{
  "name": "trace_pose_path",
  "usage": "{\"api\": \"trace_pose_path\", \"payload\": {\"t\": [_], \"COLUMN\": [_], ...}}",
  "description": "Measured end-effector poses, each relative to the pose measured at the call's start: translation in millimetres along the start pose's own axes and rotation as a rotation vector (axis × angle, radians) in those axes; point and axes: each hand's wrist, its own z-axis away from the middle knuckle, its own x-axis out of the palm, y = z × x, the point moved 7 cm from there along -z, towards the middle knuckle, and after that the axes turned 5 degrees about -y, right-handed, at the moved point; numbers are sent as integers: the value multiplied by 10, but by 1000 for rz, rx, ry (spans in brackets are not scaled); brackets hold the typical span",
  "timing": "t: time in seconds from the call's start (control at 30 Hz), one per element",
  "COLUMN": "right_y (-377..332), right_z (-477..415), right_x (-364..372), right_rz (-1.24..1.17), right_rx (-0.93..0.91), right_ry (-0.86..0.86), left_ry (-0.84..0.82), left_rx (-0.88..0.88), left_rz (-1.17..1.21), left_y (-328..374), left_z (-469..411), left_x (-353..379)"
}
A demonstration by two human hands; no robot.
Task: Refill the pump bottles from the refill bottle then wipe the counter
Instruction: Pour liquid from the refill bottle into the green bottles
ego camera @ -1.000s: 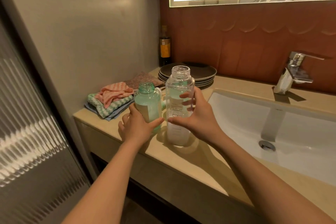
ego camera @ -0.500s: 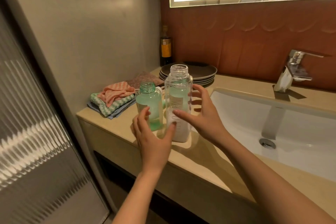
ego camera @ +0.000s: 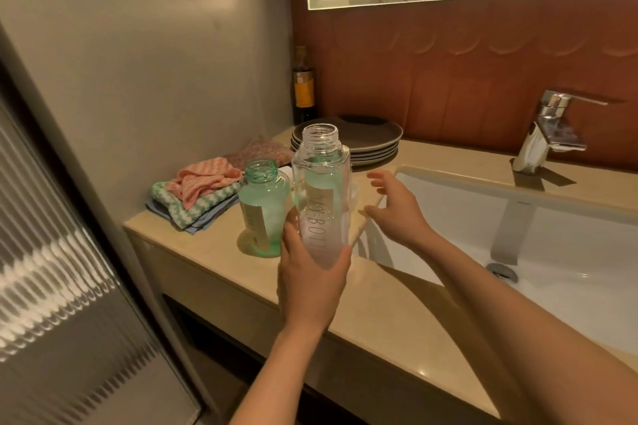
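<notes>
In the head view, your left hand [ego camera: 312,272] grips the clear bottle [ego camera: 321,190] low on its body, and the fingers [ego camera: 289,228] curl around it from the left side. Your hand hides the base, so I cannot tell if the bottle rests on the bench [ego camera: 214,252] or is a little above it. It leans slightly and is near the front edge, just left of the sink [ego camera: 518,235]. Your right hand [ego camera: 397,210] is just beside the bottle on its right. It is spread and holds nothing.

The clear bottle is tall and transparent, with a wide threaded neck, no cap and pale letters down its side. It looks nearly empty, so I judge it light and easy to tip over. The smooth wall can be slippery, above all if soap runs on it. A hold around the middle of the body, with the second hand under the neck, seems safest to me.

The green bottle [ego camera: 264,207] stands upright on the bench, just left of the clear one. It is shorter, has a pale label, and its neck is also open. It probably needs a steadying hand during pouring.

Folded cloths [ego camera: 196,193] lie at the far left of the bench.
</notes>
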Motion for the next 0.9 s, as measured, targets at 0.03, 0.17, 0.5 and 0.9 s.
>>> {"api": "trace_pose_path", "payload": {"t": [0.03,0.17,0.5,0.9], "right_y": [39,159,247,80], "right_z": [-68,-328,-469,-637], "right_x": [65,337,403,417], "right_rz": [54,185,238,-87], "right_rx": [7,2,-35,38], "right_ry": [-44,-202,-127,-212], "left_ry": [0,18,-8,0], "left_rx": [-4,-23,-44,-46], "left_rz": [-27,-78,-114,-122], "left_y": [-1,-2,5,12], "left_z": [-2,-2,-22,31], "left_x": [4,-5,-6,-32]}}
